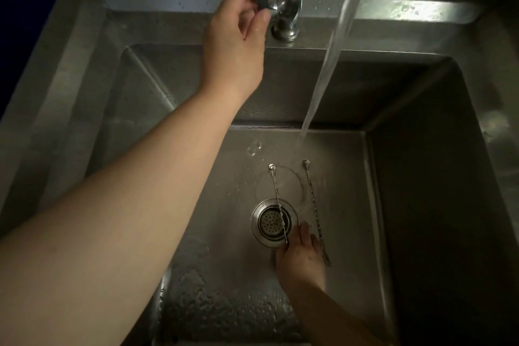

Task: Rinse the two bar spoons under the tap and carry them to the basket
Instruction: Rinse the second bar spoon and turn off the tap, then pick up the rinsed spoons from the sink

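The two bar spoons [297,205] splay low in the sink [407,177], gripped at their near ends by the right hand [299,258], bowls beside the water stream [331,64] (barely wetted). Better to swing both bowls under it. The left hand [238,42] pinches the tap handle [262,0]; the drain strainer [273,222] sits just below.

The right hand [299,257] hides both bar spoons' [316,205] lower ends.
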A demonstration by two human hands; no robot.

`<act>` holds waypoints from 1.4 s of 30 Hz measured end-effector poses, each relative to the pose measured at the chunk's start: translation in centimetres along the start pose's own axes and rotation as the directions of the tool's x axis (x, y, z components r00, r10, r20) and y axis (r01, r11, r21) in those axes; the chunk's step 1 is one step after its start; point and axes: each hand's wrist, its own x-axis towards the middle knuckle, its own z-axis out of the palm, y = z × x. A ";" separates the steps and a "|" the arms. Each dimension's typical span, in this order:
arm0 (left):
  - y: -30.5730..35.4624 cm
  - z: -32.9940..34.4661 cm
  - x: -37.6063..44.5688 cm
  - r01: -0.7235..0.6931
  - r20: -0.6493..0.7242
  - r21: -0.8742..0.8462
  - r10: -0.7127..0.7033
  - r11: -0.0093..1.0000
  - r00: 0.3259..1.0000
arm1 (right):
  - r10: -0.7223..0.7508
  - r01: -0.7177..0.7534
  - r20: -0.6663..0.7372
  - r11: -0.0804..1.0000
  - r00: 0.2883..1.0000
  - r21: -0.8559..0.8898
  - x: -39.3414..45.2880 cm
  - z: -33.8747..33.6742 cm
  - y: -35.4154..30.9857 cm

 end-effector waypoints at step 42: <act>-7.7 2.8 -17.0 0.596 0.072 0.149 -0.610 0.789 0.789 | -0.040 0.045 -0.075 0.997 0.996 0.063 0.7 -2.7 1.0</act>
